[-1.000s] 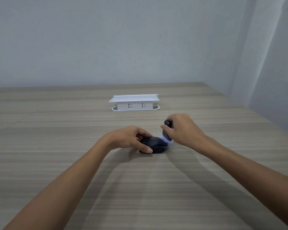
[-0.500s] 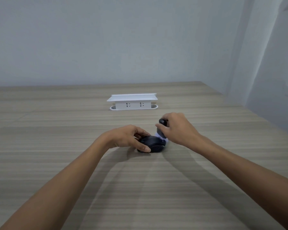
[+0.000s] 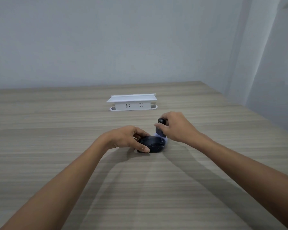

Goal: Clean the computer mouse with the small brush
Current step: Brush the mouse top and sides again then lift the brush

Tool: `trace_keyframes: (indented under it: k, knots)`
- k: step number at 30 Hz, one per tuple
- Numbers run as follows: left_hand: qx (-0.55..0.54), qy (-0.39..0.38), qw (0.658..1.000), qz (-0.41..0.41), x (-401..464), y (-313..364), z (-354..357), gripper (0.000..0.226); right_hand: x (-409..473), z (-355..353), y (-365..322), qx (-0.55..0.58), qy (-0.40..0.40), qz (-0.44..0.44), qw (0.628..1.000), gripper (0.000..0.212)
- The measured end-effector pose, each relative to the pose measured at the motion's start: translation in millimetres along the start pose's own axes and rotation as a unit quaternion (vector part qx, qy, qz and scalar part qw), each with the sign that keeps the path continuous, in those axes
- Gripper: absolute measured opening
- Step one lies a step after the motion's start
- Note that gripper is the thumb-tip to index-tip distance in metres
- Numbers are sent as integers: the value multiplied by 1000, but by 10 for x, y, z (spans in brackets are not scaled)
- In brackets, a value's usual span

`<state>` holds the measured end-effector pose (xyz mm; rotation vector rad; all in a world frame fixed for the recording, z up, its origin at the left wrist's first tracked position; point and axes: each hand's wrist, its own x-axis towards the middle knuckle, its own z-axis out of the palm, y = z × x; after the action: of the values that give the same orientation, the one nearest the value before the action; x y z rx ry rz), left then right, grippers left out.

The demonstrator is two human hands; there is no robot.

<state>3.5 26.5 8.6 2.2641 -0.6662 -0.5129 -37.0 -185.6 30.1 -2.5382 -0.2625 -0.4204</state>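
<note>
- Brushing looks to be the step in hand: the right hand (image 3: 177,127) is clamped around the dark handle of the small brush (image 3: 160,128), held roughly upright, with its pale bristles pressed against the far right end of the computer mouse (image 3: 152,144).
- Left hand (image 3: 129,138) is closed on the mouse from the left, thumb along the near edge and fingers over the far side, pinning it flat on the table (image 3: 56,146).
- To do this well, my judgement is short, light strokes with the bristle tips, sweeping outward off the shell so dust leaves the mouse and does not settle in its seams.
- That steadying grip should stay firm, since the mouse would probably slide on the smooth wood-grain surface under the brush.
- Mouse is a dark, low, rounded oval with a faint pale mark near its right end; buttons and wheel are too small to make out.
- It sits mid-table, well apart from the white power strip (image 3: 131,102) standing behind it.
</note>
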Motion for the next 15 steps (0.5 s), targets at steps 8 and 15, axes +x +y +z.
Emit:
trace_keyframes:
  k: [8, 15]
  knots:
    - [-6, 2, 1000, 6, -8, -21, -2, 50, -38, -36, 55, 81, 15, 40, 996, 34]
    - [26, -14, 1000, 4, 26, 7, -44, 51, -143, -124, 273, 140, -18, 140, 980, 25]
